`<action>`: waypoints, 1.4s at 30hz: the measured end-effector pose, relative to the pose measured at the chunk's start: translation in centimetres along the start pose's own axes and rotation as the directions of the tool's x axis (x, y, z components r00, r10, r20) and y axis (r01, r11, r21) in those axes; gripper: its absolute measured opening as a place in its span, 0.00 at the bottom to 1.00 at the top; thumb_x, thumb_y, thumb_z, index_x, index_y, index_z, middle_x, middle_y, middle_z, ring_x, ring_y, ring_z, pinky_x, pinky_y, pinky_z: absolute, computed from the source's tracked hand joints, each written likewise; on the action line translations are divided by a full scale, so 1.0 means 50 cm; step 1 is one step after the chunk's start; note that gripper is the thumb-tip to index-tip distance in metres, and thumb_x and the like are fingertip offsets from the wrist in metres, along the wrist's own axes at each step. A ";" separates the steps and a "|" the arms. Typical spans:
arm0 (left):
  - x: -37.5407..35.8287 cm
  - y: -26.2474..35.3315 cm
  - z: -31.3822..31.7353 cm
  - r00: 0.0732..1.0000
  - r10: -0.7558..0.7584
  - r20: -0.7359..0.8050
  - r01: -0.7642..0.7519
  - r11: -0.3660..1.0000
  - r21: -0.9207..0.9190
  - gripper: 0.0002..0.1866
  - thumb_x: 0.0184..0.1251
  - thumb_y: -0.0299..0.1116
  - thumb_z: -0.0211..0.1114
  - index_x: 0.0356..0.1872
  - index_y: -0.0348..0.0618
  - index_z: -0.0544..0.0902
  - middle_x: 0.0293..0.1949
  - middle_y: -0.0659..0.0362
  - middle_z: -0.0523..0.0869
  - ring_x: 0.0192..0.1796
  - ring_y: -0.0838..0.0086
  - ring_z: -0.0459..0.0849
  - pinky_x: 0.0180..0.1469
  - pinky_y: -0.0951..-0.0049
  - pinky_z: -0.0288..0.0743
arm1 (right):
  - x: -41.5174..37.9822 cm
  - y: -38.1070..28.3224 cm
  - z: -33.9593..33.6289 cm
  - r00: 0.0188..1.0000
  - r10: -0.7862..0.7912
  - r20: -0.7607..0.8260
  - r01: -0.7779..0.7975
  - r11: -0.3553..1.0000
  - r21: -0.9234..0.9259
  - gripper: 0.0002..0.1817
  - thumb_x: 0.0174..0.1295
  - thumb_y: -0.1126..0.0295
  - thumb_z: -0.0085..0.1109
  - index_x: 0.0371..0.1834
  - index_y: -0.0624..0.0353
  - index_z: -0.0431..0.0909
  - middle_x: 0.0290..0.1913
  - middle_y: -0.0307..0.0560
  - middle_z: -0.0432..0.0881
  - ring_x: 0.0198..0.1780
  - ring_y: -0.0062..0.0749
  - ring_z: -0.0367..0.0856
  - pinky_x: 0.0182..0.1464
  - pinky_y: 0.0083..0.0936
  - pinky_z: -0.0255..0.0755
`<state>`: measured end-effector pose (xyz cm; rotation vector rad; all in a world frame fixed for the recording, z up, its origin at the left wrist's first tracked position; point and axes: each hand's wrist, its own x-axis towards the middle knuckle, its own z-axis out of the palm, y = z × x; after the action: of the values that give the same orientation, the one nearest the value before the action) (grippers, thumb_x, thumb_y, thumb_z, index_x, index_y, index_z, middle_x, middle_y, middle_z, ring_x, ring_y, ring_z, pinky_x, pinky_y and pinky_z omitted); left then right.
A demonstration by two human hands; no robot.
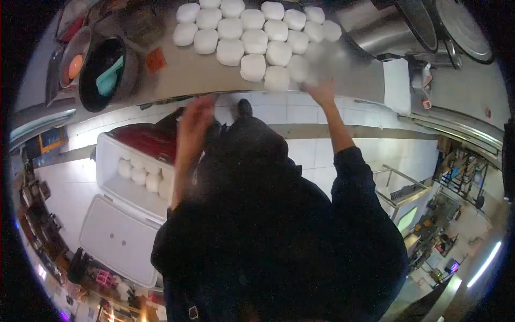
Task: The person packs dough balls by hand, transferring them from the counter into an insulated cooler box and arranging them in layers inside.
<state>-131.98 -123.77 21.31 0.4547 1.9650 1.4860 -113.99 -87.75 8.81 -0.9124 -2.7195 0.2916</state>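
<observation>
Rows of white, rounded-square dough balls (254,41) lie close together on the metal counter (204,72). My right hand (320,91) is at the counter's front edge, beside the nearest dough balls. A whitish blur covers its fingertips, so whether it holds or touches one cannot be made out. My left hand (196,118) is raised in front of the counter, left of my body, smeared by motion. Below and left of it stands an open white cooler box (110,161). More dough balls (138,176) sit inside the box.
The cooler's lid (115,236) hangs open toward the lower left. A dark pan (86,88) with a teal cloth (110,77) stands on the counter's left, near an orange card (155,59). At the right are a large steel pot (383,32) and a white box (397,86).
</observation>
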 end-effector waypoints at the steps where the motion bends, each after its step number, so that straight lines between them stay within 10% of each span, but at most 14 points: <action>1: 0.041 -0.036 0.037 0.987 -0.012 0.160 0.019 0.999 -0.042 0.18 0.66 0.33 0.59 0.55 0.40 0.74 0.48 0.55 0.80 0.49 0.71 0.78 0.53 0.71 0.71 | 0.007 0.077 0.032 0.994 0.075 0.075 -0.081 0.994 0.077 0.39 0.36 0.60 0.77 0.53 0.59 0.69 0.53 0.54 0.71 0.54 0.48 0.69 0.57 0.39 0.64; 5: 0.123 -0.001 0.185 0.904 -0.219 0.368 0.315 0.922 -0.223 0.26 0.67 0.41 0.58 0.62 0.40 0.65 0.53 0.49 0.78 0.54 0.63 0.77 0.52 0.66 0.75 | 0.020 -0.025 -0.091 0.932 0.325 0.162 -0.356 0.728 0.586 0.37 0.43 0.56 0.74 0.56 0.58 0.69 0.54 0.51 0.70 0.50 0.39 0.72 0.53 0.31 0.68; 6: 0.130 0.042 0.216 0.892 -0.308 0.331 0.418 0.842 -0.342 0.27 0.67 0.41 0.58 0.63 0.40 0.64 0.53 0.48 0.78 0.55 0.62 0.77 0.51 0.65 0.75 | 0.004 -0.077 -0.103 0.963 0.179 0.203 -0.260 0.404 0.877 0.34 0.49 0.55 0.70 0.56 0.59 0.69 0.55 0.49 0.70 0.51 0.35 0.72 0.53 0.28 0.68; 14: 0.185 0.071 0.134 0.869 -0.204 0.451 0.476 0.593 -0.649 0.29 0.65 0.46 0.58 0.59 0.34 0.67 0.51 0.49 0.79 0.50 0.64 0.80 0.48 0.60 0.79 | 0.235 0.052 -0.004 0.704 0.628 0.332 -0.610 0.294 0.736 0.45 0.47 0.51 0.71 0.64 0.62 0.59 0.58 0.55 0.68 0.57 0.40 0.69 0.56 0.33 0.67; 21: 0.223 0.070 0.209 0.921 -0.334 0.198 0.380 0.664 -0.644 0.30 0.63 0.44 0.63 0.59 0.33 0.65 0.53 0.50 0.75 0.52 0.62 0.78 0.45 0.62 0.81 | 0.163 -0.045 -0.080 0.669 0.587 0.455 -0.524 -0.060 0.849 0.45 0.43 0.57 0.74 0.63 0.60 0.59 0.55 0.57 0.71 0.56 0.41 0.72 0.55 0.36 0.69; 26: 0.235 0.063 0.287 0.947 -0.224 0.229 0.319 0.724 -0.611 0.29 0.64 0.45 0.61 0.60 0.40 0.65 0.54 0.52 0.75 0.53 0.62 0.77 0.51 0.56 0.79 | 0.126 -0.276 -0.201 0.793 0.141 0.593 -0.609 0.216 0.763 0.31 0.59 0.60 0.60 0.64 0.59 0.62 0.57 0.56 0.68 0.55 0.37 0.72 0.51 0.30 0.70; 29: 0.241 0.073 0.290 0.958 -0.182 0.221 0.272 0.818 -0.507 0.28 0.65 0.45 0.60 0.60 0.39 0.64 0.54 0.52 0.75 0.54 0.61 0.77 0.50 0.57 0.79 | 0.102 -0.278 -0.139 0.832 0.138 0.537 -0.553 0.270 0.788 0.32 0.62 0.58 0.57 0.67 0.57 0.60 0.57 0.54 0.66 0.53 0.35 0.72 0.51 0.29 0.69; 30: 0.245 0.073 0.284 0.952 -0.205 0.227 0.299 0.781 -0.549 0.29 0.65 0.46 0.59 0.60 0.39 0.64 0.54 0.52 0.74 0.54 0.60 0.76 0.51 0.56 0.78 | 0.118 -0.253 -0.150 0.857 0.072 0.510 -0.480 0.470 0.741 0.32 0.62 0.58 0.57 0.68 0.55 0.60 0.52 0.52 0.68 0.51 0.33 0.72 0.51 0.29 0.70; 32: 0.240 0.061 0.260 0.938 -0.259 0.231 0.347 0.690 -0.635 0.30 0.65 0.48 0.59 0.61 0.39 0.64 0.54 0.51 0.74 0.55 0.58 0.76 0.53 0.54 0.77 | 0.170 0.010 0.034 0.818 0.143 0.558 -0.572 0.307 0.760 0.25 0.64 0.59 0.53 0.60 0.61 0.66 0.51 0.49 0.75 0.50 0.34 0.74 0.52 0.30 0.69; 36: 0.190 0.069 0.182 0.939 -0.289 0.187 0.318 0.521 -0.792 0.35 0.62 0.54 0.57 0.62 0.39 0.63 0.56 0.49 0.73 0.56 0.57 0.75 0.50 0.57 0.75 | 0.441 0.184 0.049 0.521 0.780 0.346 -0.738 0.208 0.642 0.47 0.47 0.43 0.65 0.60 0.72 0.65 0.63 0.58 0.67 0.60 0.46 0.69 0.56 0.40 0.69; 42: 0.063 0.008 0.040 0.933 -0.344 -0.103 0.129 0.589 -0.798 0.37 0.60 0.56 0.57 0.63 0.41 0.62 0.57 0.47 0.71 0.58 0.55 0.72 0.55 0.56 0.72 | 0.396 0.137 0.010 0.683 0.585 0.437 -0.523 -0.025 0.852 0.31 0.57 0.52 0.59 0.57 0.62 0.70 0.58 0.48 0.72 0.59 0.38 0.69 0.57 0.34 0.65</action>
<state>-133.03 -120.29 20.50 -0.4001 1.2414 2.0872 -125.52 -70.31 10.03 -1.3979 -1.2588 1.8136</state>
